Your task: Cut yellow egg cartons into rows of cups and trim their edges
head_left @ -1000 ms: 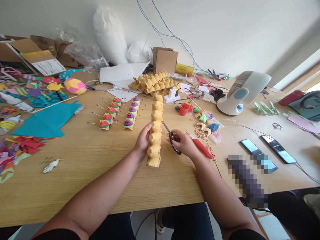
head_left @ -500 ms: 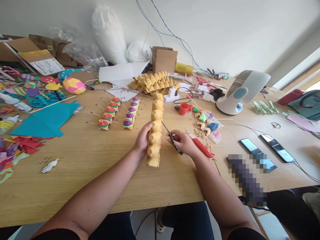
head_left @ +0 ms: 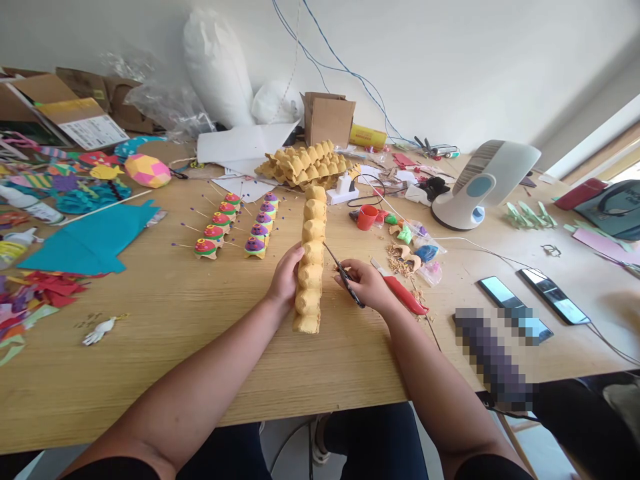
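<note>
A long strip of yellow egg carton [head_left: 311, 277], its bumps facing up, runs away from me above the middle of the table. My left hand [head_left: 287, 279] grips its left edge, with the fingers partly hidden beneath it. In my right hand [head_left: 367, 283] is a pair of dark scissors [head_left: 345, 273], the tip at the strip's right edge near a dip between two bumps. I cannot tell whether the blades have cut in. Left of the strip stand two decorated carton rows, one red and green [head_left: 214, 231], the other purple [head_left: 257, 230], with pins sticking out.
Behind the strip lie more yellow egg cartons [head_left: 305, 165] and a white power strip [head_left: 343, 189]. A red-handled knife [head_left: 406, 295], a red cup [head_left: 367, 217] and wood shavings are on the right, beyond them a white fan [head_left: 480, 187] and two phones [head_left: 555, 297]. Blue felt [head_left: 93, 233] lies left.
Hardly anything differs. The egg carton strip has shifted very slightly, while both hands and the scissors keep nearly the same place.
</note>
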Demonstrator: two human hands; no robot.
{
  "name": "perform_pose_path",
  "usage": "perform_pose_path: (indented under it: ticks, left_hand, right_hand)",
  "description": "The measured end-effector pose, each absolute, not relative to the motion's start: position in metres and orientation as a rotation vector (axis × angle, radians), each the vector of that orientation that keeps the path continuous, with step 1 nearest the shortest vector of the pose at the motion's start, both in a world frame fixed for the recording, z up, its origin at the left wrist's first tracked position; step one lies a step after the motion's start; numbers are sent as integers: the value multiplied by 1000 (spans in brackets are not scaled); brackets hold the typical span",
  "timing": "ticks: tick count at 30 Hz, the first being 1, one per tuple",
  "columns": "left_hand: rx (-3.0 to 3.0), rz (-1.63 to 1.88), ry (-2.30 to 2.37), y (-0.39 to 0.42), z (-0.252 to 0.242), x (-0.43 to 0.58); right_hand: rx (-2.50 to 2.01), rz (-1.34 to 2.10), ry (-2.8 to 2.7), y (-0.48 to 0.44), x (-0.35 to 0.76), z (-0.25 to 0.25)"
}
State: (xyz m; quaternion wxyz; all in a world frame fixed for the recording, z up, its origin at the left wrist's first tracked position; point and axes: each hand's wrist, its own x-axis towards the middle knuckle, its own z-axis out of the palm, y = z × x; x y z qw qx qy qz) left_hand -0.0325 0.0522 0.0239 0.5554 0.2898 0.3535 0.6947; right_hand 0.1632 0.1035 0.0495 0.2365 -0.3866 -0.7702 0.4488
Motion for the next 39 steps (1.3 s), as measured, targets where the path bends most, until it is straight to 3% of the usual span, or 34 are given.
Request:
perform_pose_path:
  ticks: [22, 33, 39]
  left_hand:
    - [652, 1648, 825, 52, 24, -32]
    - [445, 1621, 740, 50, 33, -31]
    - [237, 1544, 669, 47, 37, -31]
  right_hand:
    - [-1130, 928, -2261, 103, 164, 50]
    - [-1070, 941, -2284, 106, 166, 47]
    - [-1151, 774, -2285, 104, 164, 49]
